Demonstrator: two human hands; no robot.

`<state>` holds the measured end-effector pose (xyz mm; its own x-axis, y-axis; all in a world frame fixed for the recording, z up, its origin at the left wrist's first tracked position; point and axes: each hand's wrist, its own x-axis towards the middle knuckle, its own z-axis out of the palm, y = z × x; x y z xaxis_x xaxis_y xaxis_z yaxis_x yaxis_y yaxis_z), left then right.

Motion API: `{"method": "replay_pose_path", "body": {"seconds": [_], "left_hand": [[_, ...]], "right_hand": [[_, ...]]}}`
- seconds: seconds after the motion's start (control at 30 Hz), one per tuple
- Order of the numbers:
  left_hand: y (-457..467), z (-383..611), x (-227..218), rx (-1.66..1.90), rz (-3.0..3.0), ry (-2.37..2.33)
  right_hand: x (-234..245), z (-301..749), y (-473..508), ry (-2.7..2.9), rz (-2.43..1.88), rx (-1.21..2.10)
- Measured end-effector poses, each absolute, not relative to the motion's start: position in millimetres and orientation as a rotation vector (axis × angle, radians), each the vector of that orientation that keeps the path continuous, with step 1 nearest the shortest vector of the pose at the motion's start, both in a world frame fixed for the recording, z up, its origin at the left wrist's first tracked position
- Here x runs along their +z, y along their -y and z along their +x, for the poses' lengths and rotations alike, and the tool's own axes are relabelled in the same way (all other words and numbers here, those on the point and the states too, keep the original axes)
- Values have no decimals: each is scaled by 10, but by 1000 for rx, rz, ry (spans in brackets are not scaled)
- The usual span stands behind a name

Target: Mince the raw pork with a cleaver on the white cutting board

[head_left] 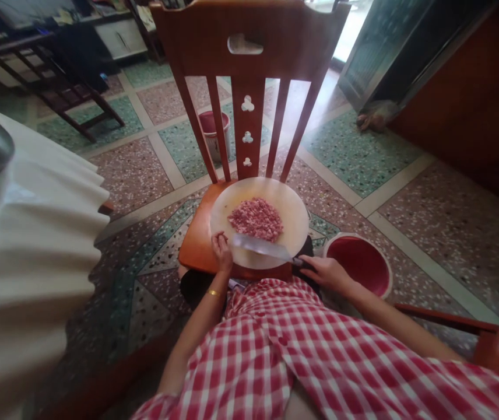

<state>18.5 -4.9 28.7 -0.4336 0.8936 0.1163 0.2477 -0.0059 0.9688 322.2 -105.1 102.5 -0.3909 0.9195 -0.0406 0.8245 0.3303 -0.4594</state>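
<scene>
A round pale chopping board (295,219) lies on the seat of a wooden chair (197,245). A heap of minced pink meat (256,219) sits in the board's middle. My right hand (326,271) grips the dark handle of a cleaver (260,246), whose blade lies flat across the board's near edge, just below the meat. My left hand (222,251) rests at the board's near left rim with fingers curled together, touching the blade's tip end. A gold bangle shows on my left wrist.
A red bucket (363,265) stands on the floor right of the chair. A smaller pink bucket (213,125) is behind the chair back. A white cloth-covered table (35,233) fills the left. Wooden furniture stands right and far left. Terrazzo floor all round.
</scene>
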Motion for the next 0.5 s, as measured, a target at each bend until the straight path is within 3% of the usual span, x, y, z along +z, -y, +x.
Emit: {"method": "replay_pose_path", "body": {"seconds": [0.23,0.5], "left_hand": [[387,221,358,1426,1095,-1630],[411,210,297,1372,1107,-1692]], "right_hand": [[661,3700,1078,2733,-1364,433],[685,3579,275,2849,-1423,329]]}}
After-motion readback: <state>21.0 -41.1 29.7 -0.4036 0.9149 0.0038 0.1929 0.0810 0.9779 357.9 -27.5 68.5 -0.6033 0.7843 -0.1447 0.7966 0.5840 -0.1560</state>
